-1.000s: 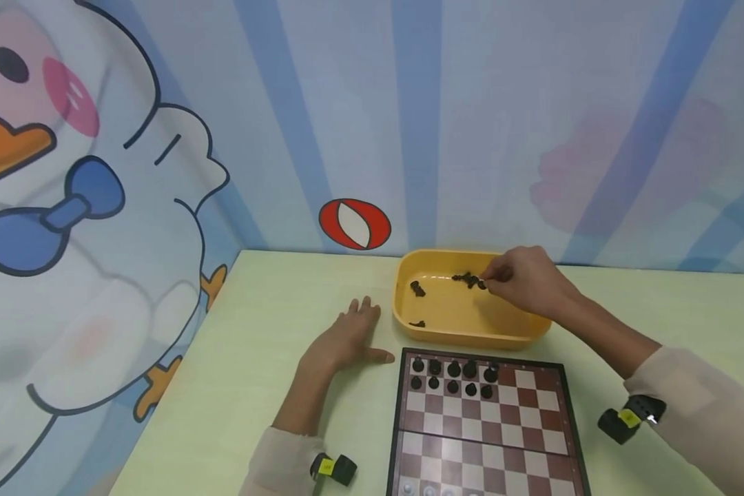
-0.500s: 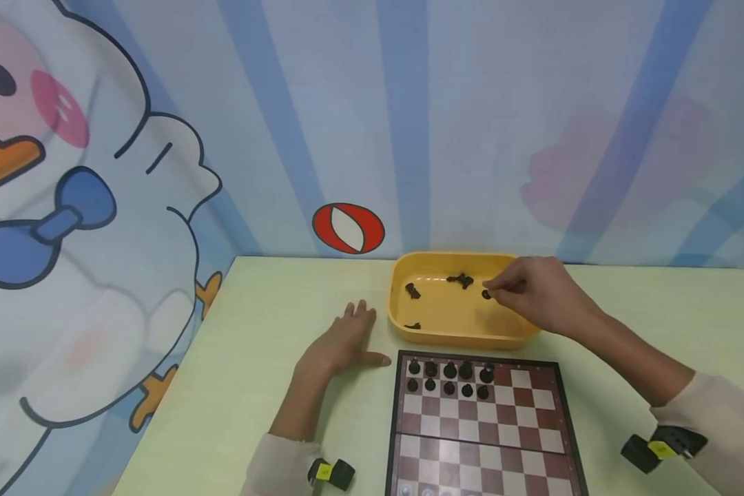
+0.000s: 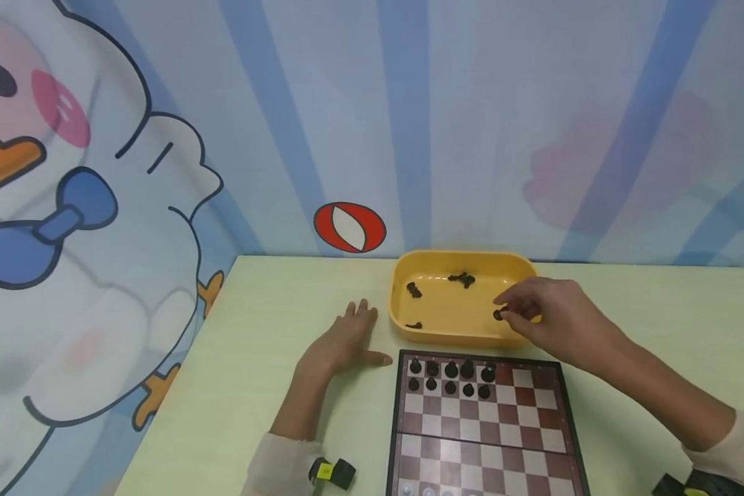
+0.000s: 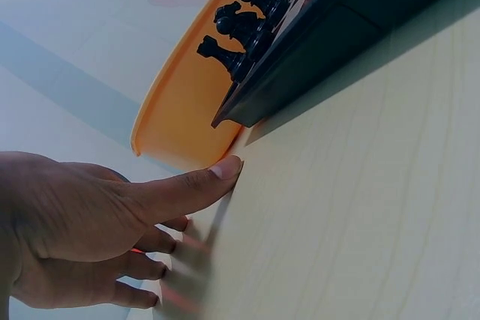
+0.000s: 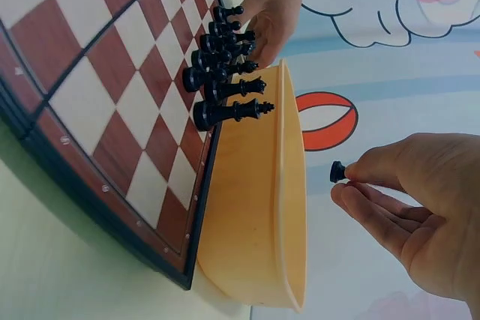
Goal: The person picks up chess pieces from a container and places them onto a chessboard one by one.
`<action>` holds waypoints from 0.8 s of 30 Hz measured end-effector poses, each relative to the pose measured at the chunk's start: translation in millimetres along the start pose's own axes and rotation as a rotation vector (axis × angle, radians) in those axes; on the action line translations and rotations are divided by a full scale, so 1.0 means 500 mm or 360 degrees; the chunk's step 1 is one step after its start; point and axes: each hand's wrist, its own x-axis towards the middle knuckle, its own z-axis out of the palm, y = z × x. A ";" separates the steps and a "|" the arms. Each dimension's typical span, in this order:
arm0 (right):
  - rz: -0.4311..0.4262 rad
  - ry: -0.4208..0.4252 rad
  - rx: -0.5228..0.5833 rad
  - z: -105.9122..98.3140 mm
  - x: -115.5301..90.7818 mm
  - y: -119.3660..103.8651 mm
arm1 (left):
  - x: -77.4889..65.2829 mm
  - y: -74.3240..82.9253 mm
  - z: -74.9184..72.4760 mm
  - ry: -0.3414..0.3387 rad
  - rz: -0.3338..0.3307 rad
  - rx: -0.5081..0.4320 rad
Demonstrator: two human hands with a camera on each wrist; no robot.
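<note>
My right hand (image 3: 558,320) pinches a small black chess piece (image 5: 337,171) between thumb and fingertips, above the right part of the yellow tray (image 3: 446,339). The piece's base points out of the grip, and its top is hidden by the fingers. Flat on the table, fingers spread, my left hand (image 3: 341,344) rests left of the tray, its thumb reaching toward the corner of the chessboard (image 3: 465,444). Two rows of black chess pieces (image 5: 225,114) stand upright on the board's far left squares. More black pieces (image 3: 461,279) lie on their sides in the tray.
The pale table (image 3: 254,372) meets a wall (image 3: 471,138) printed with a cartoon bird (image 3: 99,303) and a red-and-white ball (image 3: 350,227), just behind the tray. Several light pieces (image 3: 429,492) show along the bottom edge of the head view.
My right hand has lifted the black chess piece from the pieces in the tray and moved right and nearer to me. The left hand has stayed in place.
</note>
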 end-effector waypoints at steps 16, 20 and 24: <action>0.0188 -0.0109 0.0142 0.005 -0.058 -0.006 | -0.002 -0.008 -0.002 -0.0005 0.0001 0.0008; 0.0182 -0.0123 0.0136 0.014 -0.071 -0.009 | -0.002 -0.010 0.003 -0.0019 -0.0005 -0.0011; 0.0207 -0.0139 0.0142 0.026 -0.081 -0.010 | -0.004 -0.011 0.004 -0.0011 0.0012 -0.0009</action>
